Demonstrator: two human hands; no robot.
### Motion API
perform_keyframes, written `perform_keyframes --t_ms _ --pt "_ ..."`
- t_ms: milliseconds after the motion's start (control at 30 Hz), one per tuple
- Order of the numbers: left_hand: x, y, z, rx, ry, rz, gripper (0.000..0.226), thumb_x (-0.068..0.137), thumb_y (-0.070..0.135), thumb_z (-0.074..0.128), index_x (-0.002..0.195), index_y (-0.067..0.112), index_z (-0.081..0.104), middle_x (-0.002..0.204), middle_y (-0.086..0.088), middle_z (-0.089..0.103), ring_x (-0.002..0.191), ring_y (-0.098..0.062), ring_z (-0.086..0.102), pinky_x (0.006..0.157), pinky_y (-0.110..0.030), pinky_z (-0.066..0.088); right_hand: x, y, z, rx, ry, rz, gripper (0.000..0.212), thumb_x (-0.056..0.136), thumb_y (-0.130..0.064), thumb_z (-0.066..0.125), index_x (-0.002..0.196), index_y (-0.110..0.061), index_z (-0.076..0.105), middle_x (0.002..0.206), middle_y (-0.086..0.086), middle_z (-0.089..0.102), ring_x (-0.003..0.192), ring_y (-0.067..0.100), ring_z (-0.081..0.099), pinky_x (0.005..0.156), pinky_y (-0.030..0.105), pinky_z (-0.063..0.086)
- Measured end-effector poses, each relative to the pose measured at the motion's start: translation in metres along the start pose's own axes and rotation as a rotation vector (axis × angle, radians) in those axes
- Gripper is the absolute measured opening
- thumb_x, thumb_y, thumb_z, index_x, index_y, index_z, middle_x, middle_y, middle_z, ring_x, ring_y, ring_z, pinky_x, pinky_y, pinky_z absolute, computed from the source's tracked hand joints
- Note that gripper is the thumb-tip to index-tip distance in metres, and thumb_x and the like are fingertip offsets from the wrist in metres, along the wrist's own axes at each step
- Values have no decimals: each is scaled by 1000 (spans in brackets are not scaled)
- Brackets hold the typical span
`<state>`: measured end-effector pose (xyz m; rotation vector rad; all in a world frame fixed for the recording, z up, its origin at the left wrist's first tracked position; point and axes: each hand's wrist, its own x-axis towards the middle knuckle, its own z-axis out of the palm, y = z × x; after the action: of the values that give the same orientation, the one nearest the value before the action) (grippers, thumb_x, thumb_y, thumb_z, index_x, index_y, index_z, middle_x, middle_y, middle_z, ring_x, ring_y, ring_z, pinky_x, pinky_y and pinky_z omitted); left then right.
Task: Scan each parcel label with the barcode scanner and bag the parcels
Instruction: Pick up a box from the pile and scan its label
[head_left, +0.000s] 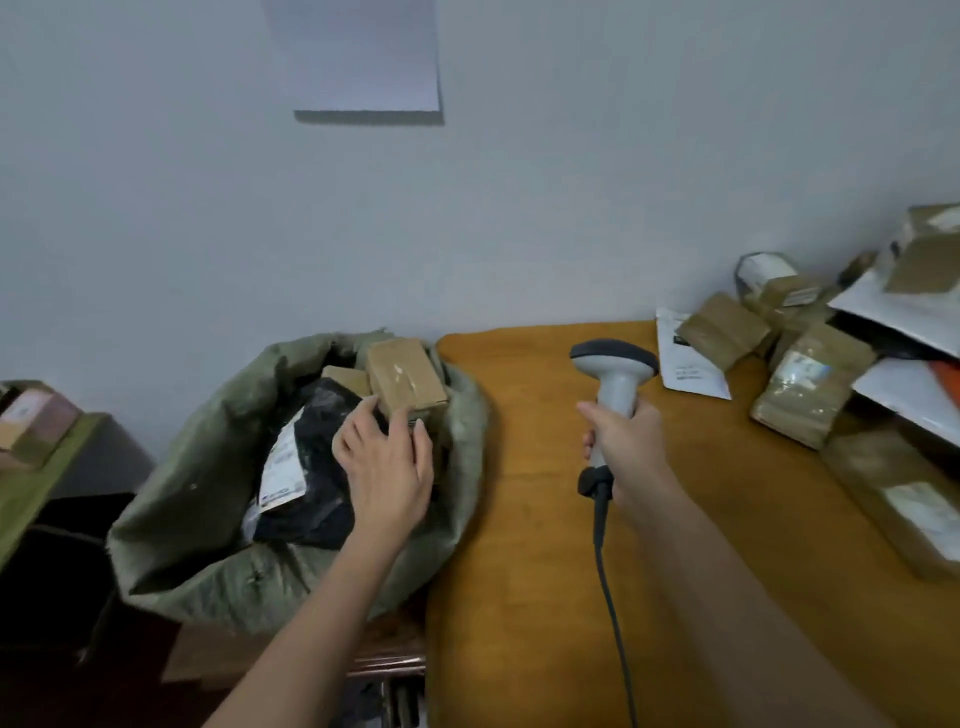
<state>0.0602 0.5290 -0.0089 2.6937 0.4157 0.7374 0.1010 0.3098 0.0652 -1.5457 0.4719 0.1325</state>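
Item: green woven sack (197, 519), mouth open, standing left of the table; contents visible are a small taped brown cardboard parcel (405, 376) lying on top at the far rim, a second brown box corner (347, 378) beside it, and a black plastic mailer with a white label (311, 467) beneath. Item: left hand (387, 467), fingers spread and loosely extended over the sack mouth, fingertips touching the near end of the top parcel; whether it grips or merely rests on it cannot be told. Item: grey handheld barcode scanner (613, 384), held upright above the orange-covered table (519, 545), cable trailing down toward the viewer; right hand (623, 441) wrapped closed around its handle. Item: heap of unbagged brown taped parcels (810, 384) and white mailers (691, 358) at the table's far right, against the pale wall (519, 208). Progress, judged: at least three parcels bagged; the larger share seemingly remains on the table, its scan status not visible. Clearance: broad bare table between scanner and heap gives free room; the sack rim stands just beside the table's left edge, and the top parcel sits close to that rim, so it may slide off unless pushed deeper.
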Motion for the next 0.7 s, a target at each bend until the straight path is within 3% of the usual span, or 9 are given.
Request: perform_keyframes --t_ms 200,300,400,600,700 --pt "-8 99 43 -62 -159 171 39 95 37 33 108 13 61 125 -19 45 117 -37 41 98 -54 35 26 -5 -92 115 138 5 12 92 -9 63 94 -17 53 76 7 53 58 13 52 54 29 44" --pt "-17 146 68 -57 -199 236 28 96 31 45 111 14 61 126 -18 43 116 -37 43 95 -54 37 43 -9 -140 158 163 -11 14 92 -7 61 98 -16 53 76 5 52 59 13 52 56 31 44" --pt "-25 198 96 -18 -215 250 32 96 35 42 113 15 61 127 -17 43 117 -35 42 93 -52 40 65 -10 -191 181 175 -8 17 91 -6 61 99 -17 52 77 4 53 58 12 52 55 29 44" --pt "-49 330 160 -56 -353 292 29 96 27 52 120 14 60 134 -17 41 125 -33 41 101 -50 34 119 -17 -314 106 228 -13 22 90 -10 63 109 -17 56 84 7 60 58 12 55 51 25 45" --pt "-59 387 182 -60 -444 349 34 96 29 51 127 16 55 142 -15 35 130 -31 36 102 -47 31 146 -29 -361 94 265 -35 14 90 -7 61 98 -16 55 74 5 55 54 11 52 50 26 43"
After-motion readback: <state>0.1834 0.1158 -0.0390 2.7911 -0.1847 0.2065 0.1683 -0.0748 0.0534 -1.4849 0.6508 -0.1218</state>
